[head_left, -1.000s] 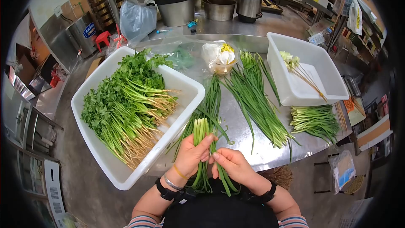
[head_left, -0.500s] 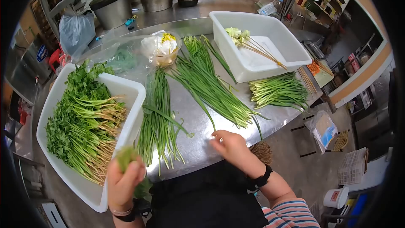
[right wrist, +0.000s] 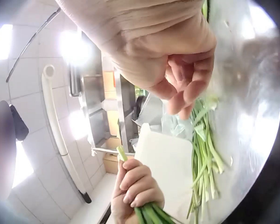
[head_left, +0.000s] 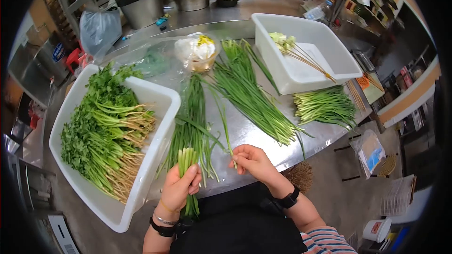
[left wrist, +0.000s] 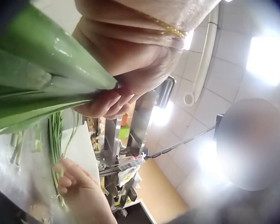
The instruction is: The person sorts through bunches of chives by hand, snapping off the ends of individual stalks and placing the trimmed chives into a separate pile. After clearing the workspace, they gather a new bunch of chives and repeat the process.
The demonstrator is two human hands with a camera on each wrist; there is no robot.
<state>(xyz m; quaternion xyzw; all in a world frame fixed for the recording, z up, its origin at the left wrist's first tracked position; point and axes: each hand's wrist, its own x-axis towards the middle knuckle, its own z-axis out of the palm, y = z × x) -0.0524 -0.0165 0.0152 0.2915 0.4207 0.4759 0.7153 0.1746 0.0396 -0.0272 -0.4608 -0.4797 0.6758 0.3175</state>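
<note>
My left hand [head_left: 176, 188] grips a bunch of garlic chives [head_left: 187, 157], pale cut ends up and green leaves hanging below the fist. Just to its right, my right hand [head_left: 254, 162] pinches a thin chive stalk [head_left: 224, 129] between thumb and fingertips; the stalk slants up and away over the steel table. Beyond the left hand lies a loose pile of chives [head_left: 194, 108]. A larger chive pile [head_left: 249, 101] spreads across the middle of the table. In the right wrist view the left hand [right wrist: 137, 186] is wrapped round the bunch.
On the left, a white tub [head_left: 165, 127] holds leafy greens [head_left: 101, 136] with roots. Another white tub [head_left: 264, 40] at the back right contains skewers [head_left: 306, 59] with pale green pieces. A neat chive stack [head_left: 325, 103] lies before it. A bowl with white plastic [head_left: 197, 51] stands at the back.
My right hand has left the bunch, moved right toward the table and now pinches a stalk. My left hand keeps its bunch and has come back toward the middle. The head view has turned.
</note>
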